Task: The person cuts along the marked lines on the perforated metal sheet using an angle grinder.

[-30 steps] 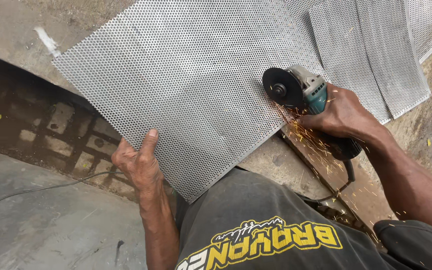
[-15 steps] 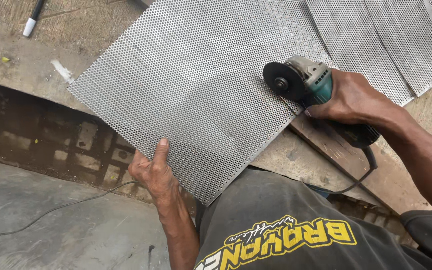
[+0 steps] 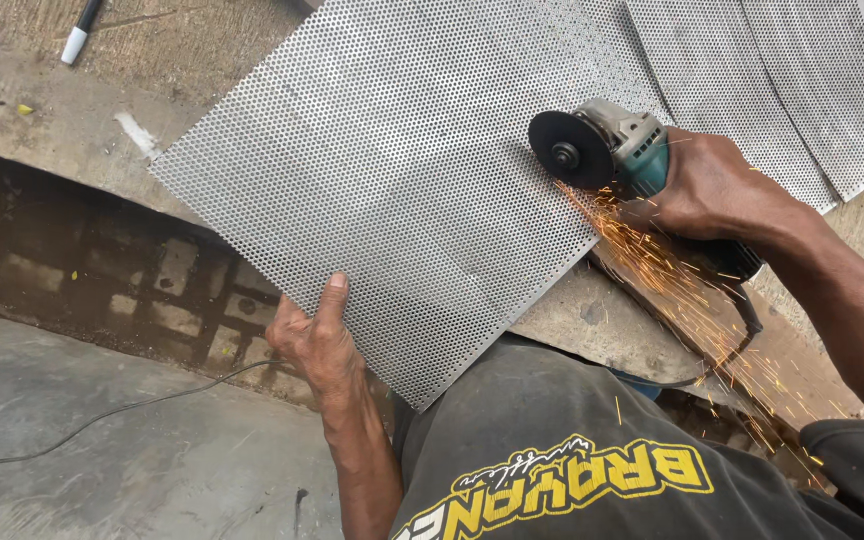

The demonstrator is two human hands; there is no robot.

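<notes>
We see rough concrete ground point(image 3: 42, 130) in flat daylight, a wet, dark drainage channel point(image 3: 102, 270) crossing it below, smoother grey slab point(image 3: 102, 470) nearer us with a thin black cable point(image 3: 102, 415) trailing over, and a marker pen point(image 3: 80, 32) lying top left.

The scene is seen through a single camera worn on the head, aimed steeply downward and slightly forward over the person's own chest. The view is close: the left hand point(image 3: 317, 340) and right hand point(image 3: 707, 185) are framed at arm's length, with the perforated metal sheet point(image 3: 402, 170) filling the upper middle. The concrete ledge point(image 3: 52, 130) and wet channel point(image 3: 82, 275) are taken in at the left. No second view is provided.
</notes>
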